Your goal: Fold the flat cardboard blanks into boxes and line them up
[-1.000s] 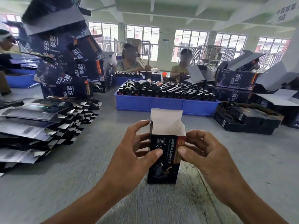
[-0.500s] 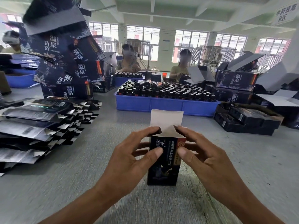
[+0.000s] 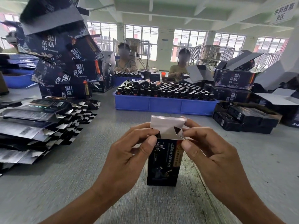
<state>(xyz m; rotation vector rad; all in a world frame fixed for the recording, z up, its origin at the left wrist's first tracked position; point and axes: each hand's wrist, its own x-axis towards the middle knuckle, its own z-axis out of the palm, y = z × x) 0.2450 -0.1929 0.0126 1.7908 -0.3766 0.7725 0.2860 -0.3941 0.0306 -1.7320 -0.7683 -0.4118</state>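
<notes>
Since half a second ago: white top flap of the one small dark box (image 3: 163,162) bent further forward over the opening, side flaps tucked in. Box upright on the grey table (image 3: 64,183), near edge, centre. Left hand (image 3: 129,152) pinching upper left corner, fingers curled; right hand (image 3: 208,152) likewise at upper right. One fanned stack of flat blanks (image 3: 40,120) left. One blue crate of bottles (image 3: 165,105) behind.

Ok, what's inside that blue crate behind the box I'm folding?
The blue crate is packed with upright dark bottles, caps showing, and a few more bottles lie on their sides on top at the left. The crate wall hides their lower parts and the crate floor.
</notes>
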